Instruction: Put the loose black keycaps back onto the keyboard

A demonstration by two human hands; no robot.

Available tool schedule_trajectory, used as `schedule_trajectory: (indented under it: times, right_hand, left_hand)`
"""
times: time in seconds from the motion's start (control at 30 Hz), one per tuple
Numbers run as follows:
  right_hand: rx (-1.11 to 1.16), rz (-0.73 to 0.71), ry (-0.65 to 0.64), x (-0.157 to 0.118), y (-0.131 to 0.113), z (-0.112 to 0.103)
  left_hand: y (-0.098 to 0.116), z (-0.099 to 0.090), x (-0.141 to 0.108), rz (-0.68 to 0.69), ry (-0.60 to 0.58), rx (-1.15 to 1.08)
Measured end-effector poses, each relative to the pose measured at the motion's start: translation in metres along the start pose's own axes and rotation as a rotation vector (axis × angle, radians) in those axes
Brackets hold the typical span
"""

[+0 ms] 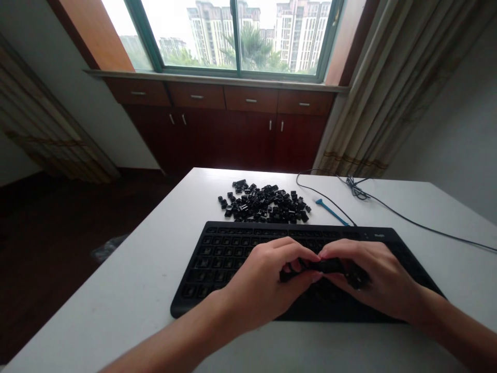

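Observation:
A black keyboard lies on the white table with its keycaps off, so rows of bare sockets show. Over its middle, my left hand is closed, thumb and index finger pinched toward the right. My right hand meets it there, also closed, fingertips touching those of the left. Something dark sits between the fingers; against the black keyboard I cannot make out what it is. Behind the keyboard is a heap of loose black keycaps. Both hands hide the keyboard's centre and part of its right side.
A blue stick-like tool lies right of the heap, beside the keyboard's thin black cable, which is partly bundled. The white table has its left edge above a dark floor. Crumpled clear plastic is down there.

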State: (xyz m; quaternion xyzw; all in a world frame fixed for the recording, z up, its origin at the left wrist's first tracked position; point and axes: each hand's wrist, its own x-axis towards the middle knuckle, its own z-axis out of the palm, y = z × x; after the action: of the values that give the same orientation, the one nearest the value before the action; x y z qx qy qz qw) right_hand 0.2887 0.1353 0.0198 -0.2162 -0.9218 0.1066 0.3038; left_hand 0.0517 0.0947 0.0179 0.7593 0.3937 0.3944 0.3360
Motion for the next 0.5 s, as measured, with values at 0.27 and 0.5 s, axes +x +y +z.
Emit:
schedule_trajectory:
  times: [0.27, 0.5]
  right_hand:
    - [-0.132, -0.101, 0.067, -0.006, 0.002, 0.000]
    - [-0.108, -0.045, 0.114, -0.011, -0.004, 0.012]
  left_hand:
    - [-0.001, -0.006, 0.003, 0.117, -0.019, 0.064]
    - [0.005, -0.067, -0.031, 0.065, -0.018, 0.179]
